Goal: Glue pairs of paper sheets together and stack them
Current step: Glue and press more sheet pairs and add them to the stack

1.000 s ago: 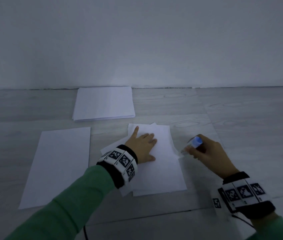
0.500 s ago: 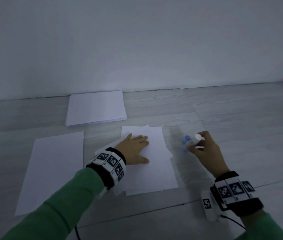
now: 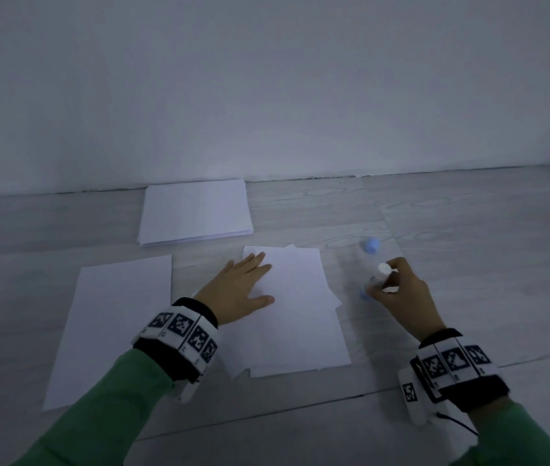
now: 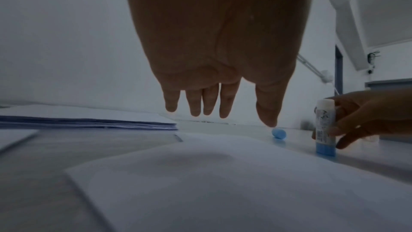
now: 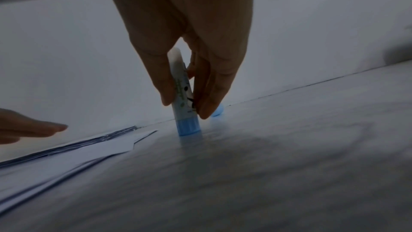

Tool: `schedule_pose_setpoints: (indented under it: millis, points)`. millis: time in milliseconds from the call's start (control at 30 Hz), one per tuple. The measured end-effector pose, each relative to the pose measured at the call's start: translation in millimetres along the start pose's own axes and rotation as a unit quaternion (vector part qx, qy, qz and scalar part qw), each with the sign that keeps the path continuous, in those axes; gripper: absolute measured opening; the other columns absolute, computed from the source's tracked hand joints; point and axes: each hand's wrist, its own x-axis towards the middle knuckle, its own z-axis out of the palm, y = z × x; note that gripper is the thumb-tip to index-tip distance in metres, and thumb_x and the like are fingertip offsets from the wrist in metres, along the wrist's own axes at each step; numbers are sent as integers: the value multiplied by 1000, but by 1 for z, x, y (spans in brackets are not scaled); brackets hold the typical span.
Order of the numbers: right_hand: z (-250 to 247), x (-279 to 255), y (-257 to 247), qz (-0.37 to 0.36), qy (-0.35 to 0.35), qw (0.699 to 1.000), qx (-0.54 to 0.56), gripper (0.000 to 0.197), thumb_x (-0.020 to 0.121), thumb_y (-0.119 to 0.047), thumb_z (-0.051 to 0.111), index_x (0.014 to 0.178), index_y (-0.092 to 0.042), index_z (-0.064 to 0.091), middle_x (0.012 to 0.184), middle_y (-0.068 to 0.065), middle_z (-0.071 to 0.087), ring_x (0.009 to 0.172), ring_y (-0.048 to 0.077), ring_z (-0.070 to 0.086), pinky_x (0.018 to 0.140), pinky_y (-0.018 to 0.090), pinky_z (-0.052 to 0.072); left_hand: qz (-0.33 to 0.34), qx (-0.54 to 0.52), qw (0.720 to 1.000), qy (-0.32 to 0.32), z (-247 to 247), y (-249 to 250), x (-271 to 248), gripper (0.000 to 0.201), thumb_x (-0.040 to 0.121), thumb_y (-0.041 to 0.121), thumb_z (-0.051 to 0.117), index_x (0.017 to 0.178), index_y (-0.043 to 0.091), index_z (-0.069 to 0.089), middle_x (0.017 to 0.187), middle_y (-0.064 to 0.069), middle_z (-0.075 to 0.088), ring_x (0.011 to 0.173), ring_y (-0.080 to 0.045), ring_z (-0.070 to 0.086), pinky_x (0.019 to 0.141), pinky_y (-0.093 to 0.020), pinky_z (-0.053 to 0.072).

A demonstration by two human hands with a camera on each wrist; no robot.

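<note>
Three lots of paper spread over the table (image 3: 468,230): a neat stack (image 3: 196,211) at 12 o'clock by the wall, a single sheet (image 3: 115,327) at 9 o'clock, and a loose, skewed pile (image 3: 300,324) at the centre. Left hand (image 3: 240,290) laid on the far left part of that pile, fingers straight and close together, thumb out to the side, holding nothing; hard to tell from the left wrist view how firmly pressed down. Right hand (image 3: 401,297) at 3 o'clock of the pile, just beside its right edge, thumb and fingertips pinching the glue stick (image 3: 376,280) around the white barrel. Stick upright or nearly so, blue base down on the bare table, white top uppermost and uncapped. Blue cap (image 3: 372,245) lying at 12 o'clock of the stick, near but not touching. Judged from this: gluing step in hand, though no spreading at this moment with the stick parked on its base. No glue sheen to be made out on the top sheet in this dim light. Next, probably one of two: lift the stick, tip it over and run it across the top sheet under a steadying left hand, or let go and fetch a partner sheet from 9 or 12 o'clock, squaring edges before pressing. Worth watching: uncapped stick easily toppled, skewed pile likely to shift under a sideways stroke.
</note>
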Motion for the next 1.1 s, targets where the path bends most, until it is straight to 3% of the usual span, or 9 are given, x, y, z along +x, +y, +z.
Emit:
schedule_pose_setpoints:
  millis: [100, 167, 300, 433, 533, 600, 867, 1033, 1100]
  points:
    - [-1, -2, -4, 22, -4, 999, 42, 52, 72, -9, 79, 110, -11, 43, 98, 5, 60, 85, 21, 61, 61, 14, 40, -28, -49, 998, 22, -6, -16, -22, 69, 94, 46, 44, 150, 21, 11, 158, 3, -3, 144, -7, 0, 114, -24, -5]
    - [-3, -8, -12, 9, 54, 996, 64, 67, 68, -12, 82, 120, -9, 40, 110, 5, 52, 92, 21, 54, 71, 21, 43, -59, -84, 994, 41, -11, -30, -40, 68, 93, 45, 48, 149, 23, 17, 158, 5, 4, 144, -8, 7, 112, -19, 1]
    - [3, -28, -40, -181, 202, 962, -22, 44, 75, -19, 76, 107, -4, 51, 102, 8, 51, 89, 19, 49, 73, 27, 38, -109, -69, 990, 58, -15, -59, -83, 56, 89, 38, 58, 140, 22, 40, 151, 4, 28, 137, -10, 27, 108, -16, 14]
    - [40, -40, -76, -340, 24, 937, -74, 15, 81, -9, 70, 95, -7, 63, 91, 3, 61, 88, 15, 52, 77, 21, 38, -126, -43, 991, 25, -8, -73, -124, 45, 86, 36, 64, 127, 24, 52, 136, 5, 44, 124, -9, 38, 103, -14, 24]
    - [78, -42, -91, -323, -186, 913, -164, 24, 90, -13, 57, 114, -15, 62, 115, 2, 61, 109, 21, 52, 92, 28, 40, -139, -17, 990, -2, -1, -75, -141, 52, 83, 41, 66, 130, 28, 48, 136, 7, 39, 124, -9, 34, 101, -15, 26]
    - [99, -39, -93, -300, -256, 891, -226, 34, 94, -18, 46, 128, -21, 53, 132, -4, 51, 122, 15, 43, 99, 25, 34, -142, -6, 990, -16, 4, -76, -148, 60, 80, 43, 68, 133, 29, 44, 139, 8, 34, 127, -10, 31, 102, -17, 26]
    - [121, -35, -95, -274, -285, 871, -292, 39, 93, -17, 42, 131, -23, 51, 132, -4, 48, 120, 13, 40, 93, 24, 40, -150, -53, 987, -22, 7, -78, -155, 56, 83, 35, 68, 134, 25, 47, 151, 6, 25, 137, -10, 23, 108, -17, 16]
    - [119, -36, -96, -269, -293, 867, -300, 40, 93, -19, 43, 132, -25, 50, 135, -6, 46, 122, 12, 39, 95, 26, 42, -163, -110, 979, 53, 3, -80, -158, 24, 92, 19, 58, 112, 9, 65, 129, -3, 57, 116, -11, 52, 91, -5, 32]
    - [118, -36, -97, -268, -295, 867, -299, 40, 93, -19, 43, 132, -24, 49, 136, -6, 46, 123, 12, 39, 96, 26, 42, -183, -121, 973, 79, 2, -78, -158, 21, 90, 19, 60, 104, 6, 69, 115, -4, 65, 105, -14, 58, 90, -15, 43]
